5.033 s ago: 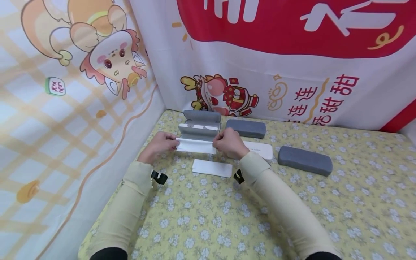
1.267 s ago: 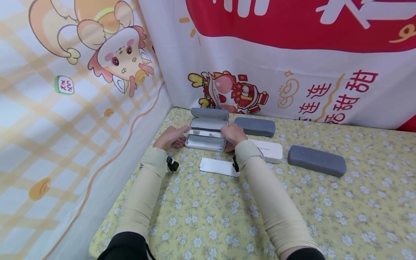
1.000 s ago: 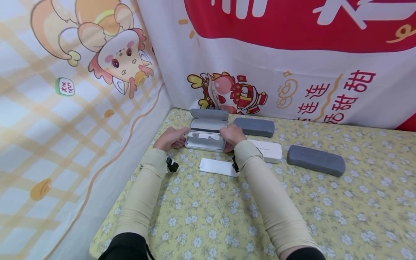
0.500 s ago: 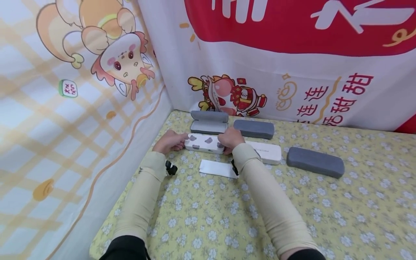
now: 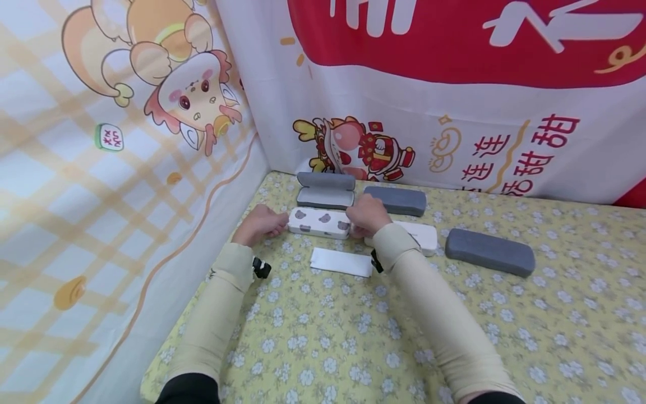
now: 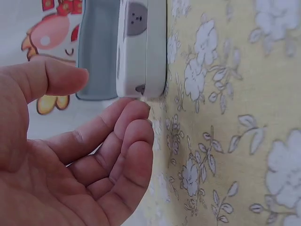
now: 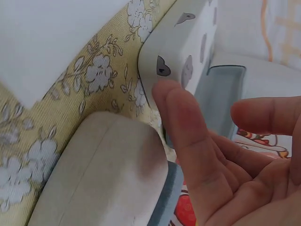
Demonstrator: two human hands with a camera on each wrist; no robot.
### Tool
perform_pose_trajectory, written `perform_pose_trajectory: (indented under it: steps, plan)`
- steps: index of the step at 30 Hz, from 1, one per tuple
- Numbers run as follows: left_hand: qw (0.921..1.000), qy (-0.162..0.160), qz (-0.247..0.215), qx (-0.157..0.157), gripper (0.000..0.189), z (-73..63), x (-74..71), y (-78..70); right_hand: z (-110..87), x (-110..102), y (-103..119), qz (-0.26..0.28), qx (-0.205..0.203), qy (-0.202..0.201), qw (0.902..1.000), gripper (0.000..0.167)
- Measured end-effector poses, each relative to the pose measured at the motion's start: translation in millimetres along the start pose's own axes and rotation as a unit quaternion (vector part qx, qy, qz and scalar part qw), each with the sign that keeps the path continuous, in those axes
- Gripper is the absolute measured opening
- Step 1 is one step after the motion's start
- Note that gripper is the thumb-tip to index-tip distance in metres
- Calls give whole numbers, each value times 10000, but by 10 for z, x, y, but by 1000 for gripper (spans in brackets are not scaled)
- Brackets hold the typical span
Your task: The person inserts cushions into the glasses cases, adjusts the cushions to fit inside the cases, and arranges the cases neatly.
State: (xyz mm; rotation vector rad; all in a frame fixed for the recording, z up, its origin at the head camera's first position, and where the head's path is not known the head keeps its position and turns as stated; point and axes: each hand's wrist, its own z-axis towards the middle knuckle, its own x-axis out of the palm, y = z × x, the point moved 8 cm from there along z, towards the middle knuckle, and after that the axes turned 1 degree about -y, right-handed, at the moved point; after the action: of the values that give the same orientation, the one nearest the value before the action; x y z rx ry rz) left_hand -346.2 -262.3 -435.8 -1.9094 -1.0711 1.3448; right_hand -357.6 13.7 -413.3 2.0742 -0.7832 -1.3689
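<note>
A white glasses case with grey bear heads (image 5: 319, 223) lies closed on the flowered cloth. My left hand (image 5: 263, 223) is beside its left end, fingers loosely bent and thumb off the case; in the left wrist view, the fingertips (image 6: 136, 110) are right by the case's end. At the other end is my right hand (image 5: 369, 214). Its thumb stands away, and its fingertips (image 7: 174, 94) are close to the case's corner; whether they touch cannot be told. Behind the bear case stands a grey glasses case (image 5: 325, 196) with its lid up. A folded white cloth (image 5: 341, 262) lies in front.
A plain white case (image 5: 421, 237), partly hidden by my right hand and sleeve, lies to the right. Two closed grey cases lie farther off, one at the back (image 5: 396, 201) and one at the right (image 5: 489, 252). Printed fabric walls (image 5: 151, 224) border the table at left and back.
Five seconds ago both hands held up a white cloth before the opened bear case. Since then the hands have swung its lid down shut, and both have drawn outward from its ends.
</note>
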Motion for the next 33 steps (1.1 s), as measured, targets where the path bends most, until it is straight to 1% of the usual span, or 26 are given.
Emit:
perform_pose_trajectory:
  steps: [2,5,8,11,15,19,21,23,27,29,33]
  plan:
    - [9998,23,123,122,22,-51,20,-33,-48,-32,-13,-13,-197,-47,9998,27]
    - [9995,86,208,226,24,-99,75,-71,-121,-63,-59,87,-446,-89,9989,31]
    - [9984,153,426,346,27,-139,148,-122,-191,-65,-107,175,-602,-9,9980,35]
    - [9954,260,761,515,32,-191,239,-193,-254,-57,-145,219,-700,122,9972,39]
    - [9894,451,1137,777,35,-247,380,-266,-335,-41,-174,-84,-896,248,9956,40]
    - [9868,609,1263,808,38,-289,497,-279,-420,2,-190,-550,-1184,310,9910,38]
    - [9866,701,1242,797,40,-300,551,-281,-474,32,-202,-691,-1280,352,9887,37]
    - [9847,738,1311,883,40,-304,592,-298,-532,56,-210,-816,-1366,335,9867,37]
    - [9817,817,1397,1007,42,-303,662,-322,-622,77,-252,-950,-1407,190,9853,43]
    - [9804,844,1459,1017,42,-300,693,-322,-648,81,-288,-1015,-1421,87,9846,46]
    - [9785,973,1523,999,35,-293,772,-304,-674,94,-386,-1109,-1294,-1,9854,46]
